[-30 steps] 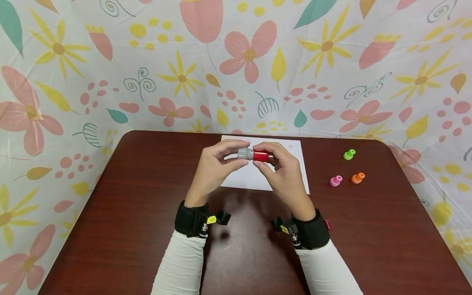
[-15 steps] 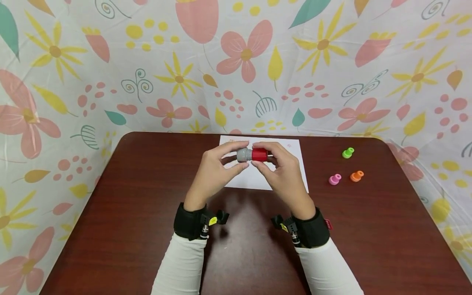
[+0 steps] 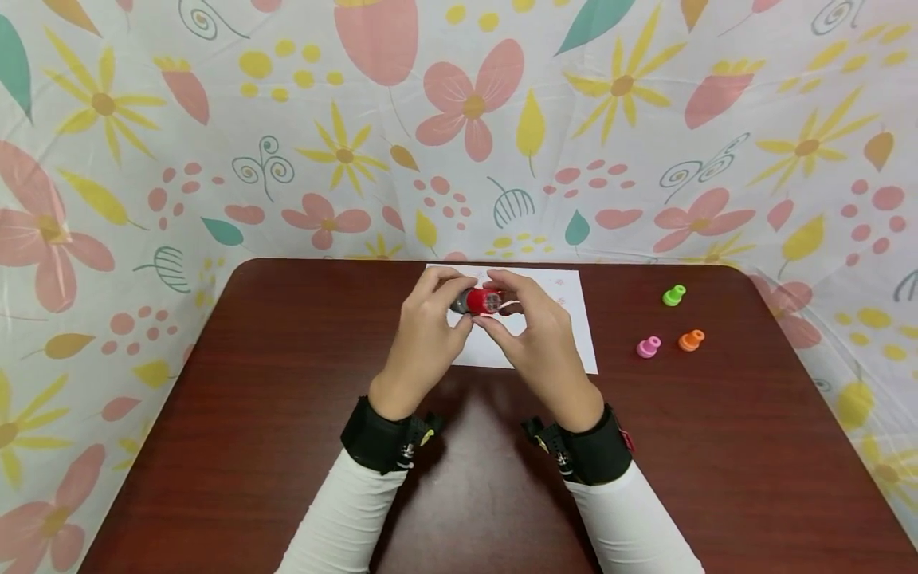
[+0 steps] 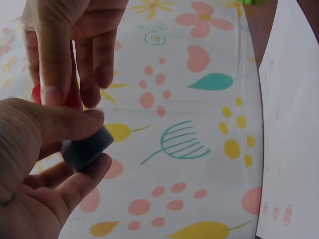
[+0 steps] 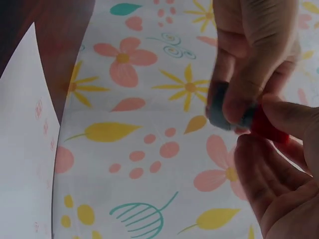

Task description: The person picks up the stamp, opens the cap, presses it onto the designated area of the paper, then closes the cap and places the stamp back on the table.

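A small stamp (image 3: 481, 301) with a red body and a grey end is held between both hands above the paper. My left hand (image 3: 423, 335) pinches the grey end (image 4: 87, 149) between thumb and fingers. From the other side, my right hand (image 3: 543, 339) grips the red body (image 5: 268, 124) with thumb and fingertips. The stamp lies tilted, its red end turned toward the head camera and showing a patterned face. Beneath the hands lies a white sheet of paper (image 3: 570, 343) with small red printed marks (image 5: 40, 109), partly covered by the hands.
To the right on the brown table (image 3: 287, 399) stand a green knobbed piece (image 3: 674, 296), a pink one (image 3: 649, 347) and an orange one (image 3: 692, 340). A flower-patterned cloth (image 3: 287, 96) hangs behind the table's far edge.
The stamp has turned from lying crosswise to pointing its red end toward the head camera. Both hands have rotated with it and come closer together, each keeping its hold.
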Motion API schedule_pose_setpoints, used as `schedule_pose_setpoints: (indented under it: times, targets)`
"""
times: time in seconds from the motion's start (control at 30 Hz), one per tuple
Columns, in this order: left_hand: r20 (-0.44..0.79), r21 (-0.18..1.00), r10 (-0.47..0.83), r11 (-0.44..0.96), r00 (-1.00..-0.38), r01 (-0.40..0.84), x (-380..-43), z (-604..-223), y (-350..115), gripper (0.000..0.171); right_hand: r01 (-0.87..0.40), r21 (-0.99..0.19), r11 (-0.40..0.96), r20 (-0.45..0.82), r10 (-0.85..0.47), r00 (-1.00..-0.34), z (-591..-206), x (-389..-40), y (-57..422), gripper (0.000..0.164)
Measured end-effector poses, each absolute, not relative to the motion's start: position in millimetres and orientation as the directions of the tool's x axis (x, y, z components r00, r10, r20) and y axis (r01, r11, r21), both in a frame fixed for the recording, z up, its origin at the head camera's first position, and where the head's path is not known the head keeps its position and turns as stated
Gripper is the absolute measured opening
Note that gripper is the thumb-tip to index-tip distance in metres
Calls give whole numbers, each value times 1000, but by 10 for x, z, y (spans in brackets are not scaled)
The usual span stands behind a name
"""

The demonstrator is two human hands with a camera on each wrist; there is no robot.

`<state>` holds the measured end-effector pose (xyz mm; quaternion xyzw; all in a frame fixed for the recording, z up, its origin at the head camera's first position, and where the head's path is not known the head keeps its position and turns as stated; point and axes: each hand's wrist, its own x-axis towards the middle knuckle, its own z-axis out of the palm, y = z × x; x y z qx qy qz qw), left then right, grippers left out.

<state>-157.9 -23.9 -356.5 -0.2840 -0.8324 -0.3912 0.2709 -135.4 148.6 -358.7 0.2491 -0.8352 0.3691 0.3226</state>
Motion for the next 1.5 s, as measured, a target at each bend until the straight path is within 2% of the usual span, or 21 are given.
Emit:
schedule_pose_setpoints:
  times: [0.3,0.6,0.8,0.93,1.1,1.3,1.5]
  targets:
    - [594,566,254,542,-763,621,-1793,-3570,-676,27,-658,-443,609,712,-206,-671,-3572,-1344,1507,58]
    - [427,596,205,668,-881,444,-2097,-3561,-1138,30,-657,-438,614,683,-248,-687,-3588,-1313,1524,59]
    - [302,620,183,708,-936,339,-2386,-3655,-1450,33,-657,-418,628,675,-270,-687,-3613,-1313,1521,61]
    - [221,645,187,708,-957,288,-2560,-3718,-1619,35,-658,-400,638,663,-295,-689,-3621,-1317,1513,60]
    - [143,633,188,737,-972,236,-2739,-3820,-1761,38,-615,-336,714,603,-339,-722,-3625,-1302,1496,55]
    - [92,589,182,782,-979,201,-2921,-3979,-1905,40,-562,-256,787,520,-378,-766,-3660,-1307,1487,57]
    - [46,580,157,800,-986,155,-3055,-4157,-2026,40,-564,-204,800,467,-427,-774,-3724,-1313,1486,56]
